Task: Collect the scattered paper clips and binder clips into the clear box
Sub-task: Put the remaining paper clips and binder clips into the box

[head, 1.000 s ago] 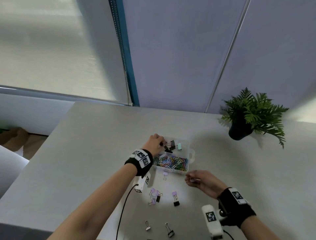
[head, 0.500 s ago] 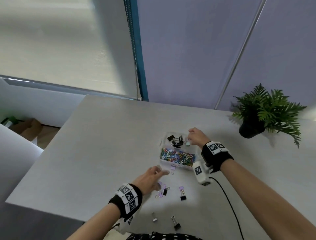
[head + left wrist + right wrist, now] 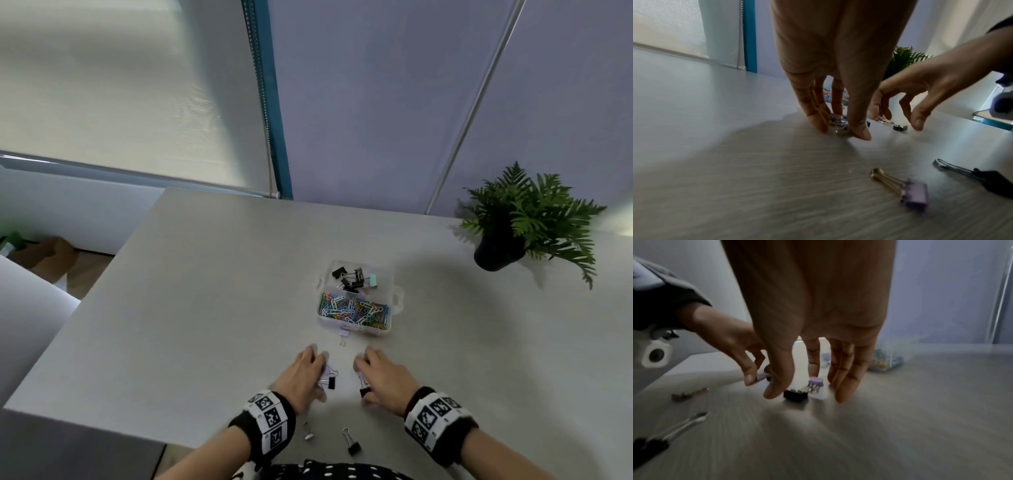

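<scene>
The clear box (image 3: 394,297) stands mid-table, with coloured paper clips in its near compartment and black and mint binder clips in the far one. My left hand (image 3: 840,129) is down on the table, its thumb and fingers pinching a small cluster of purple binder clips (image 3: 835,119). Beside it, my right hand (image 3: 807,392) hangs with spread fingers over a black binder clip (image 3: 795,395) and a purple binder clip (image 3: 816,382), touching neither. One purple clip (image 3: 343,334) lies against the box's front wall.
Two more clips lie near the table's front edge: a small purple one (image 3: 914,193) and a black one (image 3: 990,178). A potted fern (image 3: 527,222) stands at the back right. The table's left edge (image 3: 85,308) drops to the floor.
My right hand has come back from the box to the clips near me. My left hand has lowered onto the purple clips and closed on them.
</scene>
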The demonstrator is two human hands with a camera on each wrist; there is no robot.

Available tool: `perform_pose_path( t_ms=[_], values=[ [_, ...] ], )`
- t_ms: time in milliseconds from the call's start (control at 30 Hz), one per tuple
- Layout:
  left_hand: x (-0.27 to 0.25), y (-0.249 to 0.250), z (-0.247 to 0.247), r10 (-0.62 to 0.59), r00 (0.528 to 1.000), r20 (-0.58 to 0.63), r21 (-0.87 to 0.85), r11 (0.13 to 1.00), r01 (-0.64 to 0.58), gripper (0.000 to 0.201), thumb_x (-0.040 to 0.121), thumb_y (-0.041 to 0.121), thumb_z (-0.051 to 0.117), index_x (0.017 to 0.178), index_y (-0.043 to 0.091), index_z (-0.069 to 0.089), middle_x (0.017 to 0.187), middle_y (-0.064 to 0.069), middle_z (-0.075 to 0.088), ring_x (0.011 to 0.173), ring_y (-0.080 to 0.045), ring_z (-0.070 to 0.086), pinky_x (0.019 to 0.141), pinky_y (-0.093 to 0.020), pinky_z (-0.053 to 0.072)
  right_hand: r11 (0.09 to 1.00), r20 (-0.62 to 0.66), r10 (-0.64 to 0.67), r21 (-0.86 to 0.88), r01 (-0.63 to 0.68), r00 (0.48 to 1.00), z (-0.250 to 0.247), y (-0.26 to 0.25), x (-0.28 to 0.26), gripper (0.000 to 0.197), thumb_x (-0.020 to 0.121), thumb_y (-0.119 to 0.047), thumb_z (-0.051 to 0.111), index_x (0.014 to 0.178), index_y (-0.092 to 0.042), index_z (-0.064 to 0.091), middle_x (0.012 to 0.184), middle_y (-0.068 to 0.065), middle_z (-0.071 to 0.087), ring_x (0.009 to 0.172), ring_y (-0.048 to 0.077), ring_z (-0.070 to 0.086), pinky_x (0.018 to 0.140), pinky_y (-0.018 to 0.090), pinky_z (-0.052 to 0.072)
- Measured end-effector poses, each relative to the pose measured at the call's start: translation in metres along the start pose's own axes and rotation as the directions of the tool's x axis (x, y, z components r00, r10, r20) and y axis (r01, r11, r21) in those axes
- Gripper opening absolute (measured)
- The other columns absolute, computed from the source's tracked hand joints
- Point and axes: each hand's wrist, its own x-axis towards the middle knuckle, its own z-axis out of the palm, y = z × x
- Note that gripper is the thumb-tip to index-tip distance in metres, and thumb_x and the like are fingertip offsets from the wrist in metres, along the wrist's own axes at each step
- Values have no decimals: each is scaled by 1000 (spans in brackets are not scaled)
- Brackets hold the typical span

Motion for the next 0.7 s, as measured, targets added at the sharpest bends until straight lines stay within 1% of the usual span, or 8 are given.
perform_pose_path(
  t_ms=[100, 200, 367, 433, 533, 600, 633, 700],
  values=[
    [-1, -4, 1, 17, 1000, -19, -48, 999, -18, 43, 74, 23, 67, 109, 10, 45, 115, -10, 40, 105, -28, 47, 84, -32, 40, 1000, -51, -12, 15, 13, 999, 12, 1, 0, 39, 80, -24, 63, 108, -10, 41, 119, 9, 39, 109, 26, 40, 66, 32, 34],
    [-2, -8, 1, 35, 999, -33, -61, 997, -37, 32, 77, 20, 58, 104, 10, 44, 112, -11, 40, 102, -29, 48, 83, -35, 45, 996, -89, -30, 75, 37, 996, 18, 5, -1, 27, 80, -16, 57, 102, -9, 43, 115, 9, 40, 103, 26, 43, 67, 31, 34],
    [-2, -9, -2, 31, 999, 8, 6, 999, -32, 29, 79, 13, 50, 107, 10, 43, 112, -13, 39, 101, -31, 48, 84, -44, 49, 991, -103, -22, 129, 35, 994, 23, 7, -3, 24, 76, -11, 55, 98, -10, 44, 109, 7, 36, 97, 26, 45, 70, 36, 41],
    [-2, -7, -1, 27, 999, 26, 45, 999, -28, 36, 80, 11, 49, 115, 10, 41, 117, -15, 38, 106, -32, 46, 87, -43, 49, 984, -107, -21, 171, 40, 994, 24, 6, -2, 17, 76, -7, 53, 90, -10, 45, 101, 2, 30, 88, 25, 44, 70, 36, 41],
    [0, -5, 1, 30, 999, 29, 81, 996, -32, 44, 83, 11, 49, 126, 11, 39, 123, -15, 37, 112, -31, 45, 93, -40, 48, 979, -100, -40, 195, 59, 994, 23, 8, 0, 17, 77, -3, 51, 82, -14, 39, 96, -1, 26, 79, 18, 37, 67, 30, 34],
    [2, -5, 1, 41, 999, 30, 89, 995, -43, 43, 83, 10, 49, 126, 10, 40, 123, -14, 37, 113, -31, 46, 95, -38, 47, 973, -71, -60, 220, 74, 996, 19, 11, 2, 18, 77, -4, 52, 80, -15, 38, 92, -4, 30, 78, 17, 37, 66, 26, 30],
    [2, -6, 0, 44, 998, 36, 93, 995, -47, 43, 84, 10, 49, 126, 10, 40, 123, -14, 38, 112, -31, 46, 95, -38, 46, 965, -61, -65, 248, 78, 996, 16, 12, 3, 19, 76, -4, 54, 77, -16, 39, 86, -6, 33, 77, 17, 38, 65, 24, 31],
    [4, -8, -1, 46, 998, 39, 91, 995, -50, 42, 84, 11, 50, 125, 8, 41, 122, -15, 40, 111, -32, 47, 95, -39, 45, 907, -59, -27, 419, 50, 998, 6, 17, 4, 26, 73, -5, 61, 67, -22, 42, 76, -11, 41, 70, 14, 44, 61, 14, 34]
  ],
)
